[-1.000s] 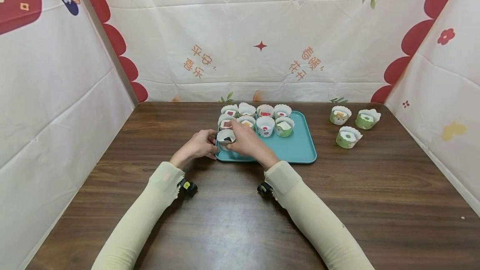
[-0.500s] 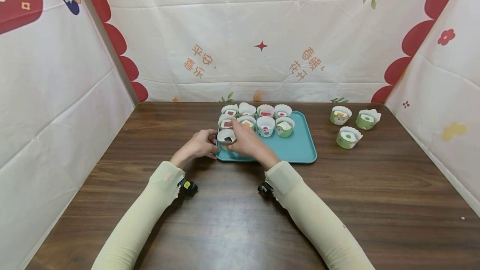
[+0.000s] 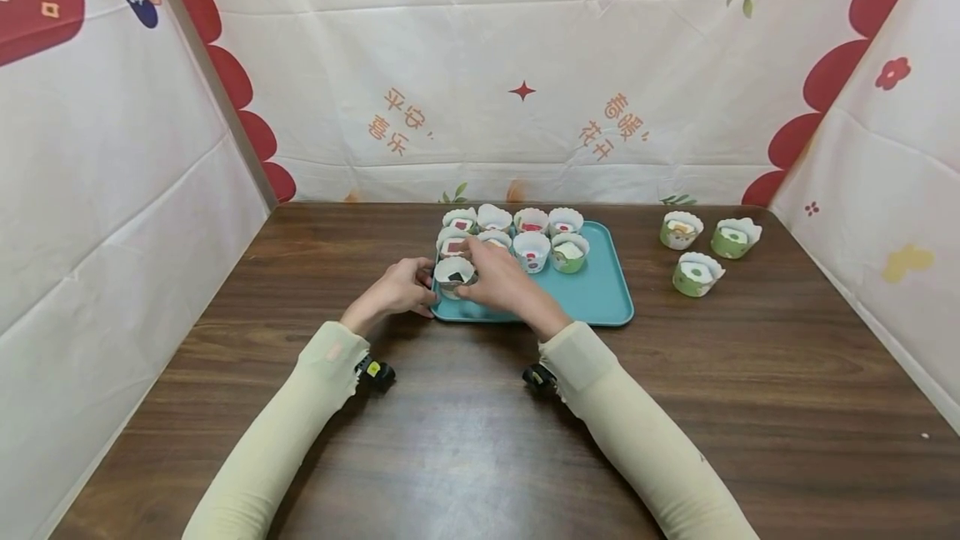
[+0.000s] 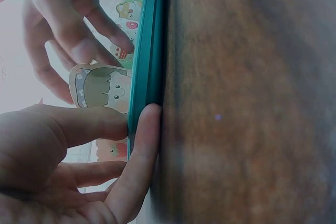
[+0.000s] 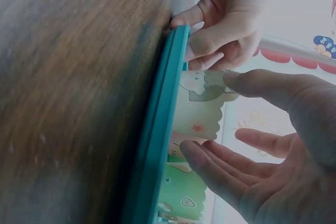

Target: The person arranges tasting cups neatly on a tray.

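Observation:
In the head view, a teal tray point(image 3: 573, 298) bears several paper baking cups with pale contents. At its front left corner stands a pale cup point(image 3: 454, 273) with a dark piece inside. My left hand point(image 3: 399, 288) pinches the tray's left rim between thumb and fingers, as the left wrist view shows at the tray edge point(image 4: 146, 61). My right hand point(image 3: 504, 280) is spread around the front cup. Seen from the right wrist, the thumb lies at the rim of this printed cup point(image 5: 202, 108), and the other fingers stand apart from it.
Three green cups stand on the brown table point(image 3: 750, 407) right of the tray: one at the back left point(image 3: 681, 232), one at the back right point(image 3: 737, 238), one in front point(image 3: 697, 275). White printed cloth point(image 3: 517, 140) walls the back and sides.
My right hand has shifted slightly to the right, its forearm with it. The front cup stays at the tray's corner, nudged a little. My left hand keeps its place on the rim.

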Demonstrator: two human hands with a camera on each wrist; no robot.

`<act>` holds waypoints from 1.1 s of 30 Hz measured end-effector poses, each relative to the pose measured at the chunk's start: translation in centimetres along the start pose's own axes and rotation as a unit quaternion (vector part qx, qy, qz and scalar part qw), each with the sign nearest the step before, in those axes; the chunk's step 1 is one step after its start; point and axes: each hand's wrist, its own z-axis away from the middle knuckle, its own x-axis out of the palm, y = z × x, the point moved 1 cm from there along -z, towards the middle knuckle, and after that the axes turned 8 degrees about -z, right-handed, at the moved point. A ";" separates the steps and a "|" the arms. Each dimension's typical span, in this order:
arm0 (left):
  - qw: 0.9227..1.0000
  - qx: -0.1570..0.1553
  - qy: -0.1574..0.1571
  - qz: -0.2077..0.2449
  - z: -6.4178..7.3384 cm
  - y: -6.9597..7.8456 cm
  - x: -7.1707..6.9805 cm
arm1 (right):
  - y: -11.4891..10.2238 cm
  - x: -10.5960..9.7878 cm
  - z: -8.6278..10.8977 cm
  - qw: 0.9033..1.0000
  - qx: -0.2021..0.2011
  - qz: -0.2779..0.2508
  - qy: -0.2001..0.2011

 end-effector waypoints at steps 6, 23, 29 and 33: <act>1.000 0.000 -0.001 0.000 0.2 0.2 0.0 | 0.2 -1.1 0.5 0.999 -0.025 -0.005 0.032; 1.000 -0.001 -0.002 -0.001 0.3 0.2 0.0 | 4.5 -5.9 3.7 0.989 -0.100 -0.006 0.111; 1.000 0.007 -0.005 0.001 0.2 0.1 0.1 | 7.6 -8.8 5.2 0.990 -0.077 -0.003 0.122; 1.000 0.011 -0.006 0.003 0.4 0.2 0.0 | 9.5 -10.5 6.5 0.988 -0.062 0.023 0.142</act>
